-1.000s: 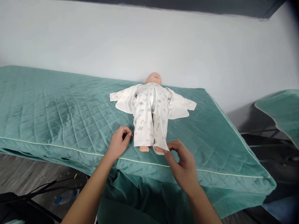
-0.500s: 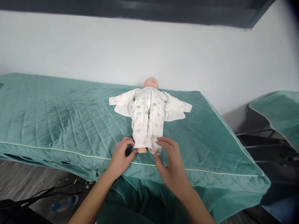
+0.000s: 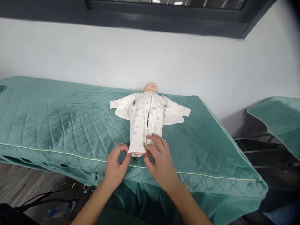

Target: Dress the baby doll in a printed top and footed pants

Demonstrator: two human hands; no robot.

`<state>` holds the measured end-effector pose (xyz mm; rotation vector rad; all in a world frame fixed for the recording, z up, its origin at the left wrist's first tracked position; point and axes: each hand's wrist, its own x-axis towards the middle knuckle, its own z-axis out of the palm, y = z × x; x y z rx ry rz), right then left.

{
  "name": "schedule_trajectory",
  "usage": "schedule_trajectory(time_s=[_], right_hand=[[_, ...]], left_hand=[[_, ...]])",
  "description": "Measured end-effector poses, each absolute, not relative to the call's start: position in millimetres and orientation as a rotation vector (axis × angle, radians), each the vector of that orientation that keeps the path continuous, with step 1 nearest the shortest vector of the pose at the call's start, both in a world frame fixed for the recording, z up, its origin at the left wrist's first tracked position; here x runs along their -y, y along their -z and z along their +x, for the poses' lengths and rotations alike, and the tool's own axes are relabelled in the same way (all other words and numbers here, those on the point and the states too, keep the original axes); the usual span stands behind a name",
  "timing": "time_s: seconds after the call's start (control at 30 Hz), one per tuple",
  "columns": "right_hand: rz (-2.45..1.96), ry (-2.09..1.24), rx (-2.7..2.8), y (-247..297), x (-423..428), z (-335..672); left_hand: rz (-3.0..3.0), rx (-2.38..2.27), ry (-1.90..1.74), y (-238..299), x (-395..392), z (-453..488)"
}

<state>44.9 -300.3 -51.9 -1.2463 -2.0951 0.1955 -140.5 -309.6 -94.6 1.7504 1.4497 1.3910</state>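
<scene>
A baby doll (image 3: 150, 87) lies on its back, head toward the wall, dressed in white printed baby clothes (image 3: 138, 115) with the sleeves spread out to both sides. My left hand (image 3: 117, 162) pinches the left corner of the hem at the doll's feet. Thumb and forefinger of my right hand (image 3: 159, 157) pinch the same hem's other corner, near the middle slit. Between my hands the hem is pulled straight, and a bit of the doll's foot (image 3: 138, 153) shows under it. The doll's other foot is hidden behind my right hand.
The doll rests on a green quilted bed cover (image 3: 77, 125) with a pale piped edge. Behind it stands a white wall (image 3: 105, 56) below a dark window frame (image 3: 164, 18). A plastic bottle (image 3: 61, 210) and cables lie on the floor at lower left. Green fabric (image 3: 278, 115) hangs at right.
My right hand has moved left to the middle slit and closed on the hem. My left hand has closed on the hem's left corner. The hem is now stretched between them.
</scene>
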Motion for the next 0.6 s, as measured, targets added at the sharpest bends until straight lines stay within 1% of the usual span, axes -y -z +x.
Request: schedule_trajectory(time_s=[0.13,0.2,0.27,0.33,0.4,0.47,0.6], right_hand=[[-1.216,-0.237,2.088,54.7,308.2,52.3],[-1.211,-0.272,1.988,61.6,301.8,62.3],[-1.228,-0.256,1.818,70.7,283.4,77.3],[-1.286,-0.204,1.717,80.8,254.2,94.4],[-1.378,-0.156,1.772,90.4,221.4,108.6],[-1.5,-0.135,1.868,97.3,193.7,115.8],[-1.706,-0.058,2.111,99.2,170.8,111.2]], left_hand=[[1.748,-1.434,-1.334,113.4,308.9,-157.2],[1.734,-1.395,-1.32,118.7,299.4,-168.6],[1.779,-1.423,-1.339,120.6,279.8,-179.1],[1.972,-1.552,-1.304,120.1,251.0,-184.7],[2.199,-1.652,-1.183,118.5,217.5,-182.9],[2.373,-1.649,-1.073,116.3,184.9,-174.5],[2.646,-1.34,-0.746,111.5,134.6,-152.8]])
